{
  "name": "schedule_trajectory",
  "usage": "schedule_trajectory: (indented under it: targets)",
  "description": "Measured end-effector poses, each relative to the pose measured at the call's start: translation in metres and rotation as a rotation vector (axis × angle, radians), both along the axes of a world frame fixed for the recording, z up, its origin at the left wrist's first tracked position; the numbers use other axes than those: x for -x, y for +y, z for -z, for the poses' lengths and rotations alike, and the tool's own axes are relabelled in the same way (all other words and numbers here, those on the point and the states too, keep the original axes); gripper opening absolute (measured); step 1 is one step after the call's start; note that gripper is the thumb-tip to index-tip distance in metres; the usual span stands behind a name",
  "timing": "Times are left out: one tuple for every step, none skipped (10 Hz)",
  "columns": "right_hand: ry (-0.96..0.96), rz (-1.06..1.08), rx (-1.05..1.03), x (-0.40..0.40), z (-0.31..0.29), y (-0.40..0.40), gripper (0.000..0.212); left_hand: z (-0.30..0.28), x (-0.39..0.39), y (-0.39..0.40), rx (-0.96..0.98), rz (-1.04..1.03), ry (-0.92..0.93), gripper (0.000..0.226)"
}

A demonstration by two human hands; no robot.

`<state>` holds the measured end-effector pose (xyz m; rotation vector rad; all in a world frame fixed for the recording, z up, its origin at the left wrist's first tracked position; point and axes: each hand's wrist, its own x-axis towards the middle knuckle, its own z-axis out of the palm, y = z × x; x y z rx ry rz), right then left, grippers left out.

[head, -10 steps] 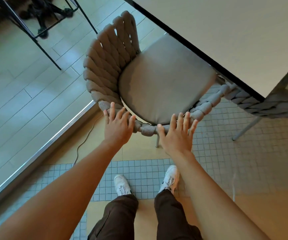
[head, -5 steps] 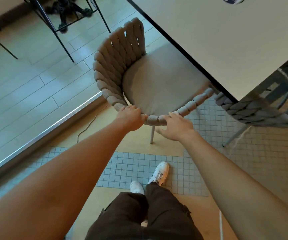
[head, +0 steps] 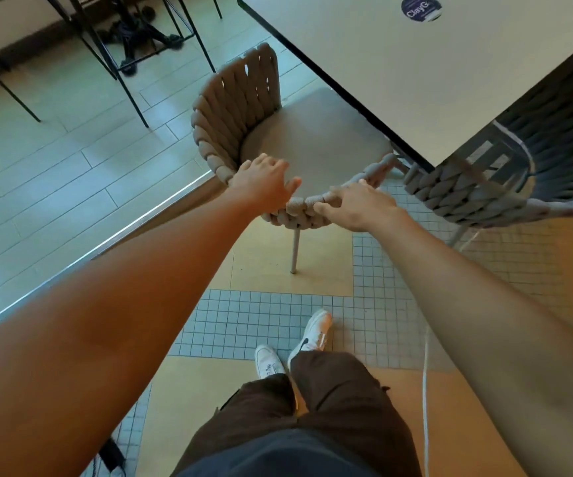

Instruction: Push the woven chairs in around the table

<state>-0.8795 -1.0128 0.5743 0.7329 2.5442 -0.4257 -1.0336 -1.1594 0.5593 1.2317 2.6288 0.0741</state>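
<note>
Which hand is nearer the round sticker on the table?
Right. The right hand grips the woven chair rim on the side toward the sticker; the left hand sits farther along, away from the table.

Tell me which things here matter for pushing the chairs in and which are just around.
For the job:
tan woven chair
grey woven chair
table
left hand
right hand

Just around:
black metal frames
round sticker
white cord
</note>
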Motion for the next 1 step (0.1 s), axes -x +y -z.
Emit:
schedule_trajectory:
  targets:
    - [0.030,0.025,-0.035,-0.0061,-0.0211,0.0021,0.082,-0.0189,-0.0078,0.0018,-0.043,0.008,0.028,0.064]
